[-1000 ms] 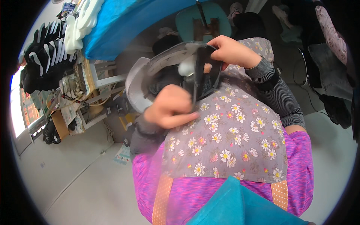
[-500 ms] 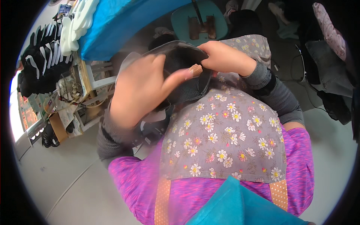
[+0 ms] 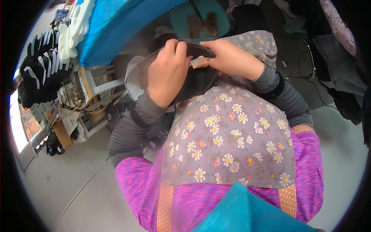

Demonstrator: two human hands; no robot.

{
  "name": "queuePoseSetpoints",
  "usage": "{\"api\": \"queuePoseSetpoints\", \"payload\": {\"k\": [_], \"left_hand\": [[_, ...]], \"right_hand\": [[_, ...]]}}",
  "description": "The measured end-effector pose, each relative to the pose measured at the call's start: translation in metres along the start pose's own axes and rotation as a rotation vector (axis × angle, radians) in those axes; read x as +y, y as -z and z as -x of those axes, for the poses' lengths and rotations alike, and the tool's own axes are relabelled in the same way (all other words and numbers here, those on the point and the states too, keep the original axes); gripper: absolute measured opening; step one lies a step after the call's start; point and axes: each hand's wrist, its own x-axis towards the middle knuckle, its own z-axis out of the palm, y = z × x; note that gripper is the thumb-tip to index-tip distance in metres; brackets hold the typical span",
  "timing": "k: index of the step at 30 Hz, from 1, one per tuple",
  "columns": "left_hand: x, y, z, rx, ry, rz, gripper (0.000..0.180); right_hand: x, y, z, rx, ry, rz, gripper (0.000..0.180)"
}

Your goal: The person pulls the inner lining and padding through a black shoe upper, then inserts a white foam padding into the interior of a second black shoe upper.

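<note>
Hands are seen from above, held close in front of the chest over a lap covered by a grey apron (image 3: 232, 143) printed with small daisies. A dark shoe upper (image 3: 193, 77) is gripped between them, raised off the lap just above the apron's top edge. The left hand (image 3: 168, 73) is wrapped over the near side of the shoe upper, fingers curled closed across its top, apparently to steady it. The right hand (image 3: 232, 58) is closed on the far end, and a small tan patch (image 3: 200, 62) is pinched or pressed at its fingertips; which cannot be told. The shoe upper's long axis runs roughly left to right and tilts slightly; which end is the toe cannot be made out. A pale grey piece (image 3: 133, 77), perhaps a sole or lining, shows beneath the left side. Black and white shoe parts (image 3: 42, 65) are stacked to the left beside a blue cloth-covered table (image 3: 116, 27).
</note>
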Motion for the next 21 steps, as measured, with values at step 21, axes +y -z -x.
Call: {"api": "queuePoseSetpoints", "payload": {"k": [21], "left_hand": [[0.026,0.001,0.023,-0.321,-0.222,0.289,0.015]], "right_hand": [[0.027,0.004,-0.024,-0.029,0.003,-0.238,0.044]]}}
